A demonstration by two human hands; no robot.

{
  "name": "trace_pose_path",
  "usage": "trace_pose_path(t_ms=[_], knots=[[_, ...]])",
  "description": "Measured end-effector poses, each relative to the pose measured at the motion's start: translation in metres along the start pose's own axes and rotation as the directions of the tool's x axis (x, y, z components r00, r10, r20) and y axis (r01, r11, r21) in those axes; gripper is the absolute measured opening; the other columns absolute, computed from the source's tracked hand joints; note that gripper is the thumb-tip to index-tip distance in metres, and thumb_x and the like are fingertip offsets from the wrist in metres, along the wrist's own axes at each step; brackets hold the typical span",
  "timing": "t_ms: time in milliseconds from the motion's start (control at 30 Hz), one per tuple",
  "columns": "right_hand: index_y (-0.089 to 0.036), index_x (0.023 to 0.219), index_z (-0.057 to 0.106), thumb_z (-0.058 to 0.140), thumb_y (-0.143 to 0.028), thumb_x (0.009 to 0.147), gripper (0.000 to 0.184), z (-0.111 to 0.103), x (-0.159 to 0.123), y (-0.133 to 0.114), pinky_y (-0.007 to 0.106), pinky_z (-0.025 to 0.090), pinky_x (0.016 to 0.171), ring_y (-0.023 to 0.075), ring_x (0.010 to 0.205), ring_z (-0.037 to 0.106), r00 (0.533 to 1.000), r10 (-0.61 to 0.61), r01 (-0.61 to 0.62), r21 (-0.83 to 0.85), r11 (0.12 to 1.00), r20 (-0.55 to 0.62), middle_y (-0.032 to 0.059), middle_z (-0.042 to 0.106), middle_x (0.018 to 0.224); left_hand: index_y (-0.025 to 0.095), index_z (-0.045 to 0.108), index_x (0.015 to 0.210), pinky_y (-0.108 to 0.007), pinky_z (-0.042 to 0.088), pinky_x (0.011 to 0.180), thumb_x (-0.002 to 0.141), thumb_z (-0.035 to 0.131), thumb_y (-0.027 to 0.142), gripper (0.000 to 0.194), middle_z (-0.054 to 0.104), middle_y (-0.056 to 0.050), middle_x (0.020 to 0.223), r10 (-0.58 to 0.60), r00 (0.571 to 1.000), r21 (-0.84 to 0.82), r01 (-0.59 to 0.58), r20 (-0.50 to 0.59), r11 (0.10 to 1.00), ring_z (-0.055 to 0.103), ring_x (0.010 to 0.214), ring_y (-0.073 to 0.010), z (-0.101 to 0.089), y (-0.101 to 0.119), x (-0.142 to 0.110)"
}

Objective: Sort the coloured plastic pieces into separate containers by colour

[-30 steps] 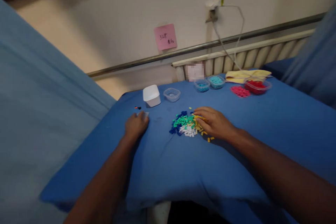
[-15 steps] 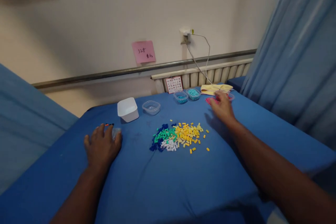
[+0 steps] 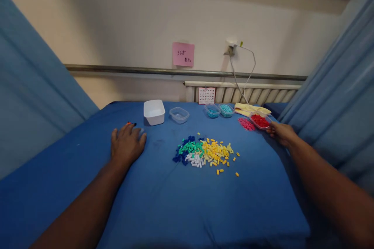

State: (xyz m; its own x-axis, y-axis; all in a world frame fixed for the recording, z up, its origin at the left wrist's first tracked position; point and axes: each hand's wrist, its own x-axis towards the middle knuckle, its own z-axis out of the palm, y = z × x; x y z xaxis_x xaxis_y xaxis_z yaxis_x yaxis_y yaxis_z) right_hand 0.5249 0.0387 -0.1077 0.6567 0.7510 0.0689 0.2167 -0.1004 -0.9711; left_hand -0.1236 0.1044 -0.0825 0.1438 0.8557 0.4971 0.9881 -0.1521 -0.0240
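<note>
My left hand [image 3: 126, 144] lies flat on the blue cloth [image 3: 163, 202], fingers spread, over a small clear thing at its fingertips. My right hand [image 3: 281, 132] is at the table's right edge, fingers closed on the rim of a clear tub of red pieces [image 3: 260, 120], which tilts. A pile of pink pieces [image 3: 247, 124] lies just left of that tub. In the middle sits a heap of small pieces [image 3: 204, 153]: dark blue, green, white and yellow.
A white tub [image 3: 154, 111] and an empty clear tub [image 3: 179, 114] stand at the back left. Two clear tubs of teal pieces [image 3: 219, 110] and a yellow cloth [image 3: 251, 109] are behind. Blue curtains [image 3: 336, 97] hang on both sides. A cable [image 3: 244, 81] drops from a wall socket.
My right hand left the heap, crossed to the back right and took the red tub's rim. My left hand stayed flat. The view swung and levelled.
</note>
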Motion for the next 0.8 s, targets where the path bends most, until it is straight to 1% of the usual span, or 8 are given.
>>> trace_pose_path(t_ms=[67,200,300,433,500,600,700,800], knots=[[-0.023,0.082,0.068,0.082,-0.039,0.09,0.023,-0.004,-0.011,-0.006,0.029,0.058,0.05,0.0206,0.06,0.068,0.999,0.017,-0.017,-0.014,1.0,0.028,0.0073,0.071,0.069,0.014,0.075,0.127,-0.069,0.02,0.133,0.105,0.041,0.044,0.05,0.057,-0.025,0.161,-0.003,1.0,-0.024,0.002,-0.007,1.0,0.045,0.156,-0.041,0.001,0.001,-0.002],[-0.023,0.078,0.065,0.085,-0.043,0.081,0.028,0.001,-0.046,-0.017,0.029,0.06,0.055,0.0208,0.063,0.072,0.991,-0.05,0.057,-0.054,0.997,0.122,0.0084,0.075,0.072,0.012,0.075,0.128,-0.069,0.016,0.134,0.106,0.042,0.042,0.05,0.059,-0.025,0.158,0.014,1.0,-0.03,-0.014,-0.015,0.999,0.045,0.157,-0.0417,-0.001,0.007,-0.004],[-0.023,0.083,0.067,0.086,-0.048,0.077,0.033,0.024,-0.08,-0.023,0.031,0.061,0.061,0.0222,0.067,0.074,0.96,-0.133,0.157,-0.08,0.984,0.248,0.0063,0.076,0.073,0.012,0.074,0.133,-0.066,0.014,0.135,0.106,0.044,0.041,0.049,0.06,-0.024,0.158,0.047,0.997,-0.075,-0.051,-0.053,0.996,0.045,0.157,-0.0412,-0.005,0.015,-0.006],[-0.024,0.085,0.066,0.082,-0.05,0.082,0.031,0.066,-0.122,-0.032,0.032,0.056,0.064,0.0208,0.066,0.07,0.873,-0.241,0.31,-0.102,0.945,0.424,0.0019,0.074,0.072,0.015,0.074,0.134,-0.063,0.018,0.137,0.106,0.047,0.04,0.046,0.063,-0.019,0.156,0.16,0.982,-0.131,-0.173,-0.1,0.976,0.046,0.157,-0.0381,-0.007,0.027,-0.012],[-0.025,0.09,0.066,0.075,-0.047,0.09,0.024,0.084,-0.139,-0.039,0.031,0.052,0.065,0.0211,0.069,0.069,0.799,-0.352,0.488,-0.182,0.854,0.488,0.0019,0.075,0.077,0.017,0.075,0.133,-0.064,0.021,0.136,0.106,0.048,0.039,0.045,0.064,-0.018,0.156,0.222,0.972,-0.144,-0.232,-0.081,0.962,0.046,0.157,-0.0378,-0.006,0.031,-0.016],[-0.025,0.1,0.065,0.062,-0.04,0.101,0.015,0.102,-0.16,-0.053,0.032,0.048,0.065,0.0222,0.072,0.071,0.65,-0.491,0.733,-0.309,0.606,0.58,0.0033,0.076,0.084,0.016,0.076,0.133,-0.065,0.025,0.135,0.106,0.05,0.036,0.042,0.064,-0.019,0.155,0.288,0.957,-0.155,-0.291,-0.045,0.944,0.048,0.156,-0.0386,-0.004,0.034,-0.02],[-0.025,0.099,0.065,0.056,-0.037,0.108,0.017,0.109,-0.173,-0.065,0.032,0.047,0.065,0.023,0.074,0.071,0.511,-0.561,0.858,-0.346,0.38,0.651,0.0049,0.075,0.086,0.016,0.076,0.132,-0.066,0.028,0.134,0.105,0.054,0.033,0.039,0.065,-0.019,0.154,0.319,0.947,-0.184,-0.321,-0.041,0.929,0.049,0.154,-0.0391,-0.002,0.035,-0.022],[-0.024,0.097,0.065,0.053,-0.037,0.112,0.023,0.106,-0.18,-0.073,0.033,0.05,0.07,0.0235,0.078,0.072,0.329,-0.62,0.943,-0.283,0.175,0.712,0.0074,0.075,0.09,0.016,0.076,0.132,-0.067,0.03,0.133,0.104,0.056,0.031,0.037,0.066,-0.018,0.153,0.333,0.942,-0.234,-0.335,-0.05,0.913,0.051,0.152,-0.04,-0.001,0.034,-0.023]])
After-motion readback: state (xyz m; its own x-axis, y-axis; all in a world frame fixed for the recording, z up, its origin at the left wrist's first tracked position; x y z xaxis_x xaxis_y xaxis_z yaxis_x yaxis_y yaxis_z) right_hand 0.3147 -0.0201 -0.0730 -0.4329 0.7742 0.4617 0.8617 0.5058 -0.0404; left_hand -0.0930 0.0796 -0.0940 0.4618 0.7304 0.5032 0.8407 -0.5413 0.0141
